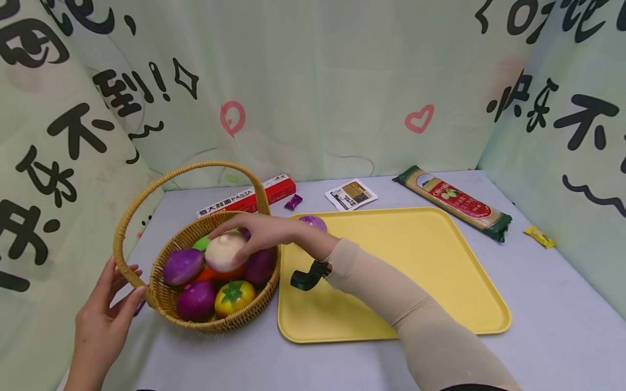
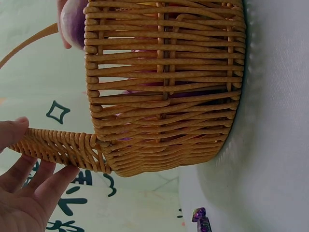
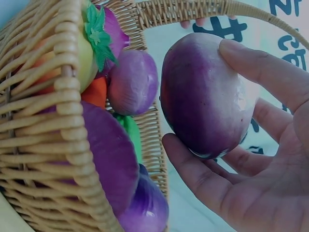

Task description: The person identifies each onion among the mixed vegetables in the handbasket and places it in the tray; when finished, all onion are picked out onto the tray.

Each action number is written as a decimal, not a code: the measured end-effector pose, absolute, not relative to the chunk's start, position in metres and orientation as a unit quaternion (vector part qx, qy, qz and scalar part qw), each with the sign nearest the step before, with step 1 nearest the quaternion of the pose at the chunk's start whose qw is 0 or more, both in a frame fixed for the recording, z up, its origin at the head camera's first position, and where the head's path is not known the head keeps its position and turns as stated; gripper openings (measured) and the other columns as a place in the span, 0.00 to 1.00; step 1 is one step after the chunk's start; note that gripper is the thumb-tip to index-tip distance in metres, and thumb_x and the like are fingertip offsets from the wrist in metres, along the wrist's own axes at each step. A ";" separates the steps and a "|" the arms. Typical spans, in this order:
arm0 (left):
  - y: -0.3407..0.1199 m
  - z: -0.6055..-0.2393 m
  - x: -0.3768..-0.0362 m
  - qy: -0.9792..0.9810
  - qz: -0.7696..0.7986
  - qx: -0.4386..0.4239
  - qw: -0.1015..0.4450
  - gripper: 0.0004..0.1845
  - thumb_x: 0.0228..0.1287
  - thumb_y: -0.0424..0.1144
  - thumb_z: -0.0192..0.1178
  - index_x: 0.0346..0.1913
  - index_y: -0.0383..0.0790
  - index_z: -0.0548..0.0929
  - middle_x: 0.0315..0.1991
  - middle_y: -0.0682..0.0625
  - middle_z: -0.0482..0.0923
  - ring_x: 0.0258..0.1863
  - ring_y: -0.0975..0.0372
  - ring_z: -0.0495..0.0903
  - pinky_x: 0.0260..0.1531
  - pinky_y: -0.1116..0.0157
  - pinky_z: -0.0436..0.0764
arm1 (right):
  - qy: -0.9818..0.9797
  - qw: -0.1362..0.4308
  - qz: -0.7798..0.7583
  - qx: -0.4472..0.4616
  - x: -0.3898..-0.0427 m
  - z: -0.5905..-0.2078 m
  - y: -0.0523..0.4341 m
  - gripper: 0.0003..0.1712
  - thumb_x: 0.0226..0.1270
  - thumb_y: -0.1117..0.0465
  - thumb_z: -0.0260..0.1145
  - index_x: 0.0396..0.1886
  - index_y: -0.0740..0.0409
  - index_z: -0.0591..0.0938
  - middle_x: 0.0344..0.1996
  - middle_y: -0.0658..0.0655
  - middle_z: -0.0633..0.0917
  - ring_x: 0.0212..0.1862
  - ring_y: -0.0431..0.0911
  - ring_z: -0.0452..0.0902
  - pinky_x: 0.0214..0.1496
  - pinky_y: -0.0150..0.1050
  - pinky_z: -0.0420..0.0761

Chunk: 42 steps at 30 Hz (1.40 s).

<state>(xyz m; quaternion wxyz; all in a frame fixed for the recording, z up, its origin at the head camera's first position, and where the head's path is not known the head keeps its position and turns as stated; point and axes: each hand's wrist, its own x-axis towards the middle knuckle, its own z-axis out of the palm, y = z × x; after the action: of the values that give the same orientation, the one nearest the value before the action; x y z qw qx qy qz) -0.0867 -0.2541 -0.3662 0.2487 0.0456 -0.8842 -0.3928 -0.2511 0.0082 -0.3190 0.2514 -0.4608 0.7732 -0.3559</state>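
Note:
A wicker basket (image 1: 215, 325) of toy vegetables stands left of centre. My left hand (image 1: 105, 320) grips its handle (image 2: 58, 147) near the base, thumb on one side and fingers on the other. My right hand (image 1: 266, 233) holds a white and purple turnip (image 3: 207, 96) between thumb and fingers, above the other vegetables. Below it in the basket lie a yellow tomato (image 1: 235, 297) with green leaves, a purple onion (image 1: 196, 300), a smooth purple vegetable (image 1: 183, 266) and something orange-red (image 1: 222, 274). A green piece (image 1: 200, 243) is partly hidden.
Right of the basket lies a yellow tray (image 1: 391, 260), with a purple vegetable (image 1: 314, 221) at its far left corner. Behind are a red pasta box (image 1: 281, 190), purple candy (image 1: 293, 202) and white packet (image 1: 351, 194). A pasta bag (image 1: 452, 201) and yellow candy (image 1: 539, 237) lie right.

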 end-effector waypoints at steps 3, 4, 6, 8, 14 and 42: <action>-0.253 -0.365 -0.087 -0.883 -0.394 0.046 0.251 0.42 0.60 0.28 0.61 0.71 0.65 0.56 0.48 0.78 0.68 0.47 0.91 0.66 0.37 0.92 0.70 | 0.768 0.256 -0.361 -0.463 -0.252 -0.316 0.014 0.34 0.55 0.56 0.71 0.64 0.45 0.72 0.61 0.48 0.73 0.58 0.41 0.68 0.59 0.32 0.74; -0.253 -0.365 -0.087 -0.883 -0.394 0.046 0.252 0.42 0.60 0.28 0.61 0.71 0.65 0.56 0.48 0.78 0.68 0.47 0.91 0.66 0.38 0.92 0.70 | 0.767 0.256 -0.362 -0.465 -0.252 -0.315 0.016 0.35 0.55 0.56 0.71 0.64 0.45 0.72 0.61 0.48 0.73 0.58 0.41 0.68 0.59 0.32 0.74; -0.253 -0.364 -0.087 -0.882 -0.394 0.048 0.254 0.43 0.60 0.28 0.61 0.71 0.66 0.56 0.48 0.78 0.68 0.47 0.91 0.66 0.38 0.92 0.70 | 0.766 0.255 -0.360 -0.467 -0.252 -0.314 0.020 0.35 0.55 0.55 0.71 0.64 0.46 0.72 0.60 0.47 0.74 0.57 0.40 0.69 0.59 0.31 0.75; -0.252 -0.363 -0.088 -0.882 -0.393 0.048 0.256 0.43 0.59 0.28 0.61 0.71 0.66 0.57 0.47 0.78 0.68 0.47 0.91 0.66 0.38 0.92 0.70 | 0.766 0.258 -0.363 -0.464 -0.252 -0.312 0.023 0.35 0.55 0.55 0.72 0.64 0.46 0.72 0.59 0.47 0.75 0.57 0.40 0.70 0.58 0.31 0.75; -0.253 -0.363 -0.089 -0.881 -0.394 0.051 0.257 0.43 0.60 0.28 0.61 0.71 0.66 0.57 0.47 0.78 0.68 0.46 0.91 0.66 0.37 0.92 0.70 | 0.770 0.268 -0.368 -0.447 -0.250 -0.308 0.034 0.34 0.54 0.54 0.72 0.63 0.42 0.73 0.58 0.44 0.75 0.56 0.39 0.70 0.58 0.32 0.75; -0.255 -0.369 -0.086 -0.884 -0.389 0.033 0.258 0.43 0.60 0.28 0.61 0.72 0.64 0.55 0.48 0.81 0.67 0.47 0.93 0.65 0.37 0.92 0.69 | 0.786 0.225 -0.374 -0.437 -0.242 -0.304 0.089 0.36 0.52 0.55 0.74 0.63 0.42 0.74 0.61 0.48 0.74 0.58 0.41 0.70 0.58 0.36 0.75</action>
<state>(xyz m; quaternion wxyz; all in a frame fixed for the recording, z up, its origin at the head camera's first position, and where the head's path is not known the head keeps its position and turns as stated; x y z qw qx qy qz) -0.0859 -0.2550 -0.3686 0.2575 0.0330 -0.8840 -0.3887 -0.2425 0.0888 -0.3039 0.2249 -0.4375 0.7864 -0.3736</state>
